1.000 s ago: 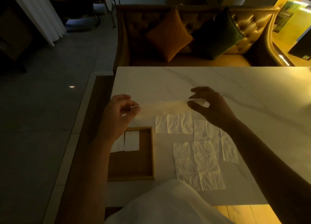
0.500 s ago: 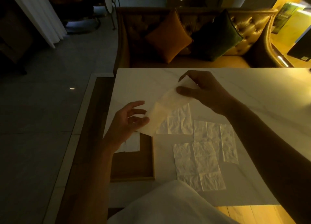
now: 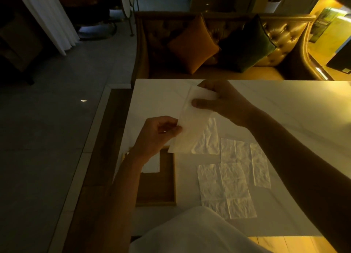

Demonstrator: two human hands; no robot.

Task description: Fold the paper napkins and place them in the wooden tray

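A white paper napkin (image 3: pixel 190 123) hangs in the air above the table, held lengthwise between both hands. My right hand (image 3: pixel 226 102) pinches its far end and my left hand (image 3: pixel 157 137) pinches its left edge lower down. Below my left wrist sits the wooden tray (image 3: pixel 167 201) with a folded white napkin (image 3: pixel 152 165) in its far corner, partly hidden by my arm. Several crumpled unfolded napkins (image 3: pixel 228 186) lie flat on the white marble table (image 3: pixel 284 108), right of the tray.
A sofa (image 3: pixel 284 34) with an orange cushion (image 3: pixel 193 45) and a dark green cushion (image 3: pixel 247 45) stands beyond the table's far edge. The table's left edge borders a wooden strip and a grey tiled floor (image 3: pixel 47 138). My white clothing (image 3: pixel 190 232) fills the bottom centre.
The napkin went from a horizontal strip stretched between both hands to hanging near upright. My right hand lifted its end away from me; my left hand opened, then pinched the left edge.
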